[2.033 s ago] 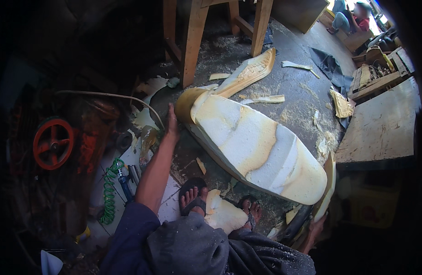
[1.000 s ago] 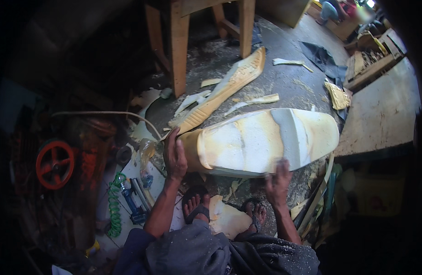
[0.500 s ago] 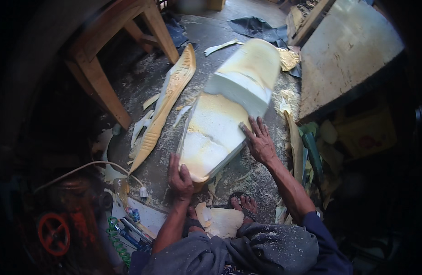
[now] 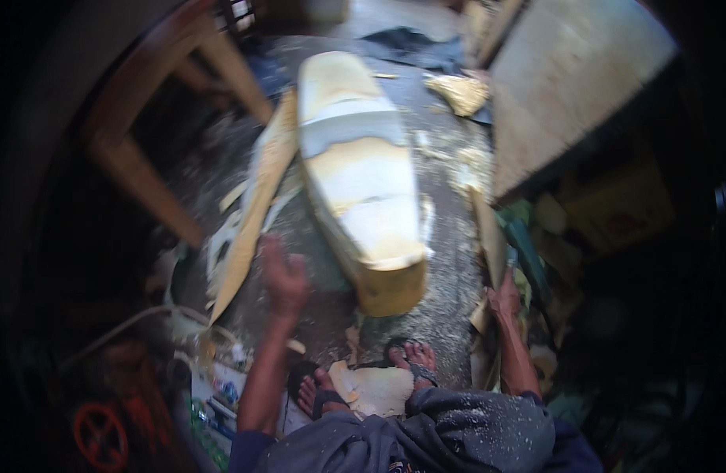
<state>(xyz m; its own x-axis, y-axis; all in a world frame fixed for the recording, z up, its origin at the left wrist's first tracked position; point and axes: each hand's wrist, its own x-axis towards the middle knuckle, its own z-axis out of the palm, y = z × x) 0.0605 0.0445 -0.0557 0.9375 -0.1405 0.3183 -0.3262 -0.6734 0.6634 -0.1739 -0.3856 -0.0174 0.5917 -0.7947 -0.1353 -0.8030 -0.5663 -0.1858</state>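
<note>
A long, pale foam seat [image 4: 371, 177], like a motorcycle saddle, lies on the floor before me with its yellowish narrow end toward my feet. My left hand [image 4: 285, 280] hovers left of its near end, blurred, thumb apart from the fingers, with nothing in it and touching nothing. Between that hand and the wooden frame lies a long tan carved foam strip [image 4: 256, 201]. Away from the seat, my right hand [image 4: 503, 299] hangs low at the right, beside a tall thin offcut [image 4: 484, 236] and other scraps. Blur and shadow hide whether its fingers grip anything.
A wooden frame with legs [image 4: 154, 189] stands at the left, and a large flat panel [image 4: 580, 87] leans at the right. Foam dust and scraps litter the floor. A cable [image 4: 134, 319] and a red wheel [image 4: 100, 436] are at lower left. A foam piece [image 4: 383, 386] lies between my feet.
Both hands have let go of the foam seat; the right has moved down and right to the scraps. The seat has turned, its far end swinging left, partly over the carved strip.
</note>
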